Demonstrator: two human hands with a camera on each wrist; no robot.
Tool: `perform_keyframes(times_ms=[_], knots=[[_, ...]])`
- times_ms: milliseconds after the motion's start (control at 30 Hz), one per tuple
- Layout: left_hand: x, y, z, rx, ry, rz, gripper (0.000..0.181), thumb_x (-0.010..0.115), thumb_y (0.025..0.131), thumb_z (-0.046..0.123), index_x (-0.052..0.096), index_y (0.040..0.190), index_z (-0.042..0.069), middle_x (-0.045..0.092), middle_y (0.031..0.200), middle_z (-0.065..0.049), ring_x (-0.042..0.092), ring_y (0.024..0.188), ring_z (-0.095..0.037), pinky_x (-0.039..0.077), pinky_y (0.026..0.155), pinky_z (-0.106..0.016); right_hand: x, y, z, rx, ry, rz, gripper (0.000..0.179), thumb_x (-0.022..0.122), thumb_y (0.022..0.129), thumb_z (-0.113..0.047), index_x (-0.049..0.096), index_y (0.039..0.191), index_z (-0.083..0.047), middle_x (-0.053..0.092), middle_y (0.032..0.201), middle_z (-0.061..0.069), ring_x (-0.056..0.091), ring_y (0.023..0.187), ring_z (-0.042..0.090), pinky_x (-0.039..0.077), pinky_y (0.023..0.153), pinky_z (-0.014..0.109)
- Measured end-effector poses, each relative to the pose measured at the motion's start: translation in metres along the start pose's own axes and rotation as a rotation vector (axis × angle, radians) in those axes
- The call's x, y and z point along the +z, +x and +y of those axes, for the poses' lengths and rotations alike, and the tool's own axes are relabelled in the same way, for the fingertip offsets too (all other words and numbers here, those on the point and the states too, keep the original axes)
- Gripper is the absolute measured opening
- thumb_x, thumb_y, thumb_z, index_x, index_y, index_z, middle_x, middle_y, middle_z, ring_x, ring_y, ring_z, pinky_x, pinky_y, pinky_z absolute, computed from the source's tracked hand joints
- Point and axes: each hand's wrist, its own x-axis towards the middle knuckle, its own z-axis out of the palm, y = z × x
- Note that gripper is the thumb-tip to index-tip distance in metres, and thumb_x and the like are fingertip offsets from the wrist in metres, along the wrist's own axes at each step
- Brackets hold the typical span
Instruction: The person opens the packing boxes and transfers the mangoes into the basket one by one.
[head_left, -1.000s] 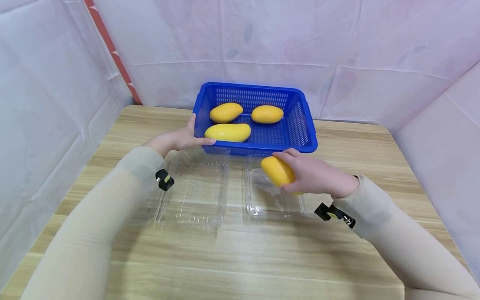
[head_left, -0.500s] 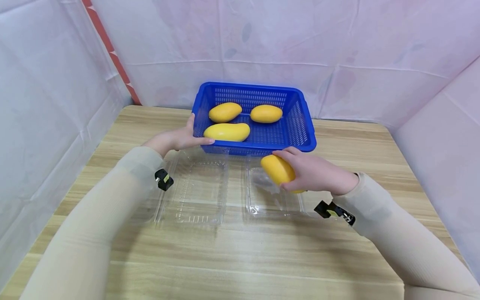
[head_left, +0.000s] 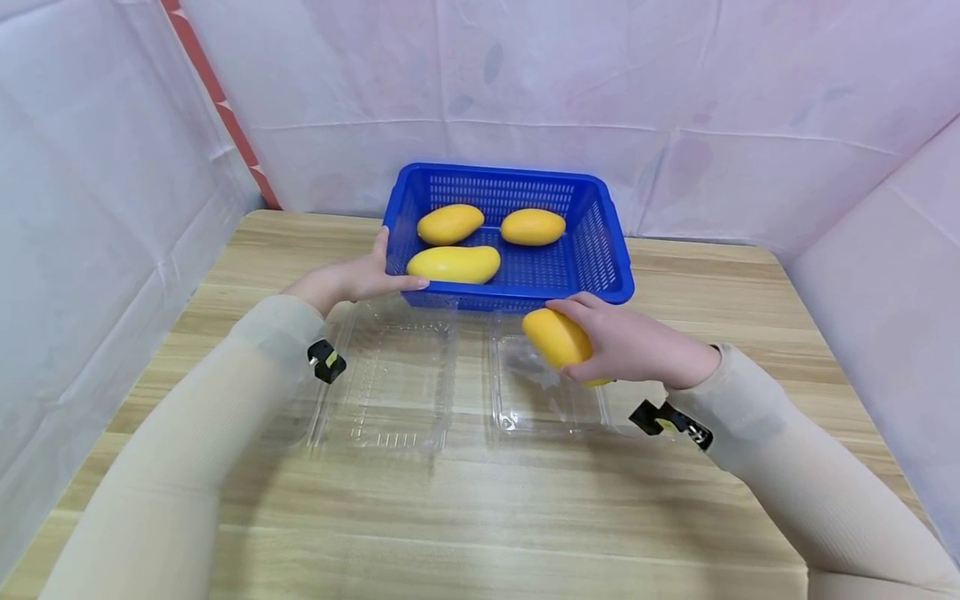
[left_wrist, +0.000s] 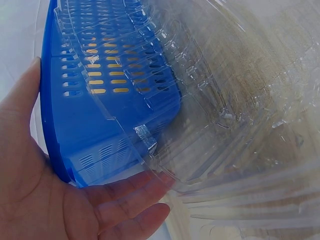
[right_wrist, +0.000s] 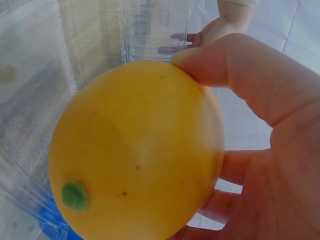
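Note:
My right hand (head_left: 611,337) grips a yellow mango (head_left: 555,337) above a clear plastic container (head_left: 517,408). In the right wrist view the mango (right_wrist: 135,150) shows a green stem end, with thumb and fingers along its side. My left hand (head_left: 363,277) rests at the near left corner of a blue basket (head_left: 592,293), thumb along the front rim and fingers along the left side. In the left wrist view its fingers (left_wrist: 135,205) look nearly straight beside the basket (left_wrist: 100,115). Inside lie three more mangoes: a long one (head_left: 454,265) in front, two others (head_left: 451,225) behind.
A second clear container (head_left: 397,383) stands open on the wooden table (head_left: 480,517), in front of the basket and right of the left forearm. White patterned cloth (head_left: 555,75) walls off the back and both sides.
The mango in my right hand has risen very slightly over the container. My left hand stays at the basket corner.

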Motion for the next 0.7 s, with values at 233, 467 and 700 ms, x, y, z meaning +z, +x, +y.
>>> perform_keyframes(times_ms=[233, 467, 700], knots=[[0.0002, 0.0001, 0.0004, 0.012, 0.015, 0.006, 0.122, 0.052, 0.076, 0.073, -0.04, 0.135, 0.017, -0.013, 0.152, -0.022, 0.019, 0.136, -0.04, 0.023, 0.106, -0.054, -0.0004, 0.0007, 0.0009, 0.006, 0.005, -0.006, 0.079, 0.073, 0.075, -0.028, 0.036, 0.141, -0.004, 0.045, 0.128, 0.012, 0.053, 0.088, 0.021, 0.05, 0.073, 0.036], [-0.0004, -0.0012, 0.0018, 0.009, 0.036, 0.015, 0.122, 0.052, 0.077, 0.073, -0.039, 0.136, 0.016, -0.006, 0.152, -0.024, 0.018, 0.136, -0.04, 0.02, 0.107, -0.053, -0.0006, 0.0021, 0.002, 0.0, 0.014, -0.011, 0.079, 0.073, 0.075, -0.028, 0.036, 0.141, -0.004, 0.045, 0.129, 0.011, 0.053, 0.088, 0.021, 0.05, 0.073, 0.035], [-0.0001, -0.0007, 0.0016, 0.007, 0.042, 0.024, 0.121, 0.052, 0.078, 0.071, -0.037, 0.137, 0.014, -0.002, 0.152, -0.026, 0.02, 0.135, -0.04, 0.021, 0.107, -0.053, -0.0013, 0.0036, 0.0024, -0.008, 0.019, -0.008, 0.08, 0.074, 0.075, -0.027, 0.036, 0.141, -0.003, 0.044, 0.129, 0.013, 0.053, 0.091, 0.021, 0.05, 0.076, 0.037]])
